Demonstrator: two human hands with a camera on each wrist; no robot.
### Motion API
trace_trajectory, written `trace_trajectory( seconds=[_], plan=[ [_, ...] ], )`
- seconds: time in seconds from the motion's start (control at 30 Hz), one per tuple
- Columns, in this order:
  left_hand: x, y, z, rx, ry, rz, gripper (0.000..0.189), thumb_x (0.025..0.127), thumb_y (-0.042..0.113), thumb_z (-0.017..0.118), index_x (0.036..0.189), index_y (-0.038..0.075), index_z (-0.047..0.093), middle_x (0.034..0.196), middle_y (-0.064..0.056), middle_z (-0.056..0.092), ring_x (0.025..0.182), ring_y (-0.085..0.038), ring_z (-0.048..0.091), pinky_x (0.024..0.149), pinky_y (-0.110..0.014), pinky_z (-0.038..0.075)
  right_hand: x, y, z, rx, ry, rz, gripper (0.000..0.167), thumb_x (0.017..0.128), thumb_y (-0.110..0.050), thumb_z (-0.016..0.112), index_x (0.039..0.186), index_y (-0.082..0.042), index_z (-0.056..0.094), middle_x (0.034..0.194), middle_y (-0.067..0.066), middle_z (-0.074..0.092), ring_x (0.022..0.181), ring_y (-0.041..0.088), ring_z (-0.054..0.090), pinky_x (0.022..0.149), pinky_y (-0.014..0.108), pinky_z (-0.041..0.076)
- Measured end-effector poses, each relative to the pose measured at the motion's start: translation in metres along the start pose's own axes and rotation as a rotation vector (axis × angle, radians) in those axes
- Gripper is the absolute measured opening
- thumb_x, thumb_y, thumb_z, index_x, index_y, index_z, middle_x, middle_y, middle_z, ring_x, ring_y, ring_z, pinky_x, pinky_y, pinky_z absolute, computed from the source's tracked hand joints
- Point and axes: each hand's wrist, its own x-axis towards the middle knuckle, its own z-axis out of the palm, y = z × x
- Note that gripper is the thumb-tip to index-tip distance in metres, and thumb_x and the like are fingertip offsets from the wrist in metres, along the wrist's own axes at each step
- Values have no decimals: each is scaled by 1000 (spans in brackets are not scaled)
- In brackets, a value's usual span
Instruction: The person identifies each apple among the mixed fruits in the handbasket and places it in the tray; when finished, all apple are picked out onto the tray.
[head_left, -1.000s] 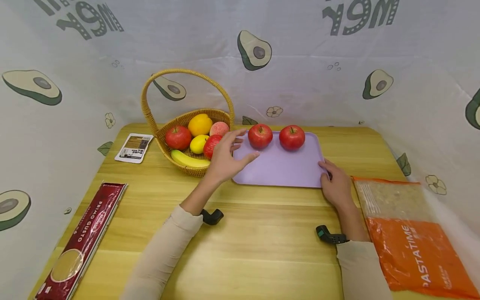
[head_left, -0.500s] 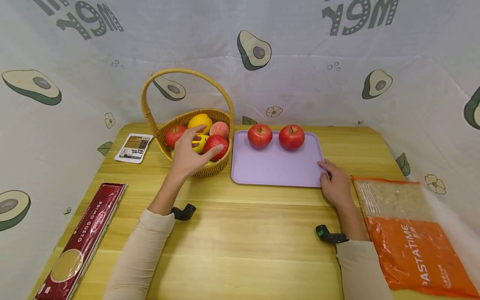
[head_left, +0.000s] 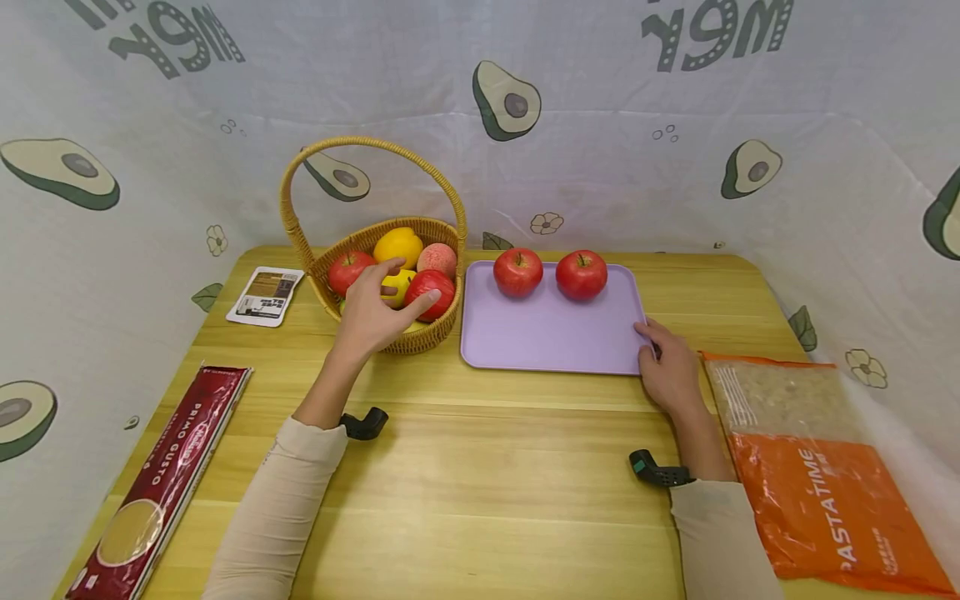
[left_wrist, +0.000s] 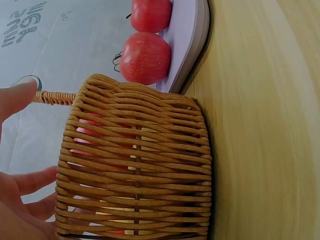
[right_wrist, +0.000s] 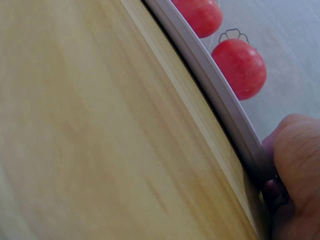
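Observation:
My left hand (head_left: 367, 312) is over the wicker basket (head_left: 429, 338), fingers spread and thumb apart. Its thumb overlaps a red apple (head_left: 444, 288) in the head view, and its fingers lie across a yellow lemon (head_left: 401, 285). Also in the basket are another red apple (head_left: 347, 271), an orange-yellow fruit (head_left: 399, 246) and a peach (head_left: 437, 260); a banana is mostly hidden behind the hand. My right hand (head_left: 670, 371) grips the right edge of a lilac tray (head_left: 551, 337). Two red apples, one left (head_left: 517, 272) and one right (head_left: 581, 276), sit along the tray's far side.
The basket's tall handle (head_left: 371, 140) arches above the fruit. A small white packet (head_left: 265, 297) lies left of the basket. Along the table's left side is a dark red pasta pack (head_left: 161, 475); an orange pasta bag (head_left: 832, 492) lies at the right. A printed curtain (head_left: 600, 167) hangs behind.
My left hand has moved left from the tray's near-left side to over the basket, then stayed almost still there. The right hand keeps its grip on the tray.

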Motion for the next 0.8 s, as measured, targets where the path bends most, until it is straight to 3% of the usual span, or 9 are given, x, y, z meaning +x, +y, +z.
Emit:
trace_trajectory(
  seconds=[0.27, 0.6, 0.8],
  plan=[
    [5, -3, 3, 54, -35, -63, 85, 84, 66, 72, 148, 13, 50, 136, -16, 59, 114, -36, 67, 100, -53, 54, 0, -1, 0, 3, 10, -18, 44, 101, -5, 44, 142, 5, 57, 155, 25, 48, 142, 52, 42, 115, 64, 36],
    [6, -4, 8, 153, -86, -155, 92, 84, 76, 63, 150, 14, 48, 125, -17, 69, 128, -44, 51, 104, -61, 47, -4, 0, 0, -5, -12, 6, 45, 101, -5, 44, 144, 5, 55, 157, 25, 45, 144, 52, 39, 116, 65, 33],
    [11, 0, 9, 186, -116, -184, 94, 85, 82, 54, 149, 13, 50, 139, -21, 61, 131, -45, 49, 106, -62, 44, -1, 1, -1, -8, 13, -17, 44, 101, -5, 44, 142, 5, 57, 155, 26, 47, 143, 53, 41, 116, 65, 33]
  ],
)
